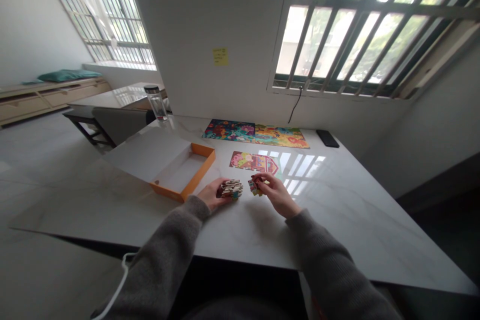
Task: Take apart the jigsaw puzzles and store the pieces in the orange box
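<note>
Left hand (214, 195) gripping pieces (232, 188), seemingly jigsaw, stacked

writing (219, 53) on the yellow sticky note (221, 62) cannot be read; the puzzle-piece stack (233, 188) is partly hidden by the left hand (213, 194).

Head cam, sole view: forward and down across the white tabletop (337, 230).
Worn above the near side of the table, facing the wall (210, 5) beyond. Field wide, edges stretched: barred window (348, 25) upper right, farther window (108, 10) upper left, floor (33, 160) at left. Gray sleeves (165, 255) run in from the bottom, nearest the lens; left hand (215, 194) and right hand (276, 194) just below centre, viewed from above and behind.
</note>
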The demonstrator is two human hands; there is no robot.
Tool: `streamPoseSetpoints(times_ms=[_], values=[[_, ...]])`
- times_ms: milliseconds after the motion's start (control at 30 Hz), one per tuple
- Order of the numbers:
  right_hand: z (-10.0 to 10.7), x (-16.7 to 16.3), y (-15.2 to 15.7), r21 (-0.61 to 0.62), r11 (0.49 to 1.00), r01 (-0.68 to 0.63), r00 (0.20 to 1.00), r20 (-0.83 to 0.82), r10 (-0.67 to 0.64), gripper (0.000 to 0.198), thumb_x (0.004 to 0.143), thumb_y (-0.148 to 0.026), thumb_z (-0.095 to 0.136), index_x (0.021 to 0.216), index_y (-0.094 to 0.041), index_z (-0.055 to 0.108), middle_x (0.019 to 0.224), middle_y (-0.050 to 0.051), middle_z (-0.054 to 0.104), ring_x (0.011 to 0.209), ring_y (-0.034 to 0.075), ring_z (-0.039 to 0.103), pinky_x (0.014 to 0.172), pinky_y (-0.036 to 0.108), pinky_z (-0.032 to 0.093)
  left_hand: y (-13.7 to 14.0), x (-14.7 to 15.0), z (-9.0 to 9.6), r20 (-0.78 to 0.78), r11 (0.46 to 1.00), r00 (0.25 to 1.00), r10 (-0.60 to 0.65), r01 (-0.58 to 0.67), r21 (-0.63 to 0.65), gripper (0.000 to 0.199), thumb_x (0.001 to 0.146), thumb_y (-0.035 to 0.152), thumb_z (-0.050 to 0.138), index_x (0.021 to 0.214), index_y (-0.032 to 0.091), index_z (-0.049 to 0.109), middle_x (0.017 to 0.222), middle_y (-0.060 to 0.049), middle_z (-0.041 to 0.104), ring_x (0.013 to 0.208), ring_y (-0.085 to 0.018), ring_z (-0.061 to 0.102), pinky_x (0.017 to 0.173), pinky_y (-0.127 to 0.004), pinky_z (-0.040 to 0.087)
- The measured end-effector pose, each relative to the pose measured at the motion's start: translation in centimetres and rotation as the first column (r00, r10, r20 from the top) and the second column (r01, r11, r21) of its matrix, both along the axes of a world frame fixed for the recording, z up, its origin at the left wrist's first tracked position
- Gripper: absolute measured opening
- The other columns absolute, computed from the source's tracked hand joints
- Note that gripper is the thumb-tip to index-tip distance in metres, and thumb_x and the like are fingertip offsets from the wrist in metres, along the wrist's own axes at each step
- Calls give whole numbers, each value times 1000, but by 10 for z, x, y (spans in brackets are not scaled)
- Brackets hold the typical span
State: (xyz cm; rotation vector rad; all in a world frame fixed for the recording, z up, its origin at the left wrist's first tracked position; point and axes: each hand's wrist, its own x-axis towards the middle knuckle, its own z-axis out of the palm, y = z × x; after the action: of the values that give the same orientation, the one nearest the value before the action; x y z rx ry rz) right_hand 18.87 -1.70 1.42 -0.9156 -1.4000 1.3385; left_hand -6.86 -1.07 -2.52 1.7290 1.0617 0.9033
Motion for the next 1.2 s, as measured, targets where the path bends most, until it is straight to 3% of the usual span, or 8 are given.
streamPoseSetpoints(times_ms=[233,333,433,533,633,800,1033,1200], values=[[-1,-10,-6,0,1000,24,996,-88,-24,33,78,-41,75,77,-20,50,72,-2,64,68,13,62,67,28,51,-2,0,6,-26,1000,1000,-3,3,-3,62,67,34,81,120,16,55,111,-10,71,95,-25,70,91,-41,54],[-2,-20,-12,17,1000,-9,990,-140,11,31,77,-36,76,91,-22,52,75,-4,61,60,11,60,59,26,50,-2,1,7,-19,1000,1000,-18,18,-9,61,68,33,81,120,16,55,113,-10,70,94,-24,70,90,-40,55],[-5,-30,-19,39,996,-76,987,-139,81,40,80,-33,72,114,-27,51,82,-5,57,62,13,64,63,31,54,-1,1,6,3,1000,1000,-21,21,1,59,70,35,80,120,16,54,112,-10,69,95,-24,70,89,-39,55],[-12,-39,-22,163,986,-39,999,35,34,28,84,-29,66,109,-25,56,82,-3,59,70,15,65,70,33,54,-1,1,6,-2,1000,1000,-26,26,14,60,70,37,81,120,15,55,112,-11,70,95,-25,70,89,-39,55],[-18,-45,-22,371,927,59,947,274,-170,8,85,-22,61,93,-21,60,79,-1,59,69,14,56,68,30,48,-1,1,5,4,999,1000,-25,25,26,63,67,36,82,120,15,55,115,-12,69,99,-26,69,91,-39,54],[-23,-48,-16,527,848,49,878,382,-288,2,85,-18,58,85,-20,57,87,0,51,65,11,48,64,26,44,-2,0,4,36,998,998,-56,55,28,62,69,28,79,123,15,52,118,-12,67,100,-24,69,89,-37,55],[-31,-52,-17,564,825,-27,836,466,-291,7,87,-16,54,92,-21,55,92,2,52,72,14,52,69,28,48,-2,-2,4,4,996,998,-62,62,67,68,66,16,77,128,17,50,122,-12,65,105,-24,67,96,-37,52],[-23,-33,-3,581,799,-156,831,514,-211,48,87,-19,58,132,-23,43,96,4,56,80,17,56,77,33,52,-3,0,3,-7,999,1000,-5,5,48,62,68,30,81,122,17,54,120,-11,66,101,-25,69,95,-41,54]])
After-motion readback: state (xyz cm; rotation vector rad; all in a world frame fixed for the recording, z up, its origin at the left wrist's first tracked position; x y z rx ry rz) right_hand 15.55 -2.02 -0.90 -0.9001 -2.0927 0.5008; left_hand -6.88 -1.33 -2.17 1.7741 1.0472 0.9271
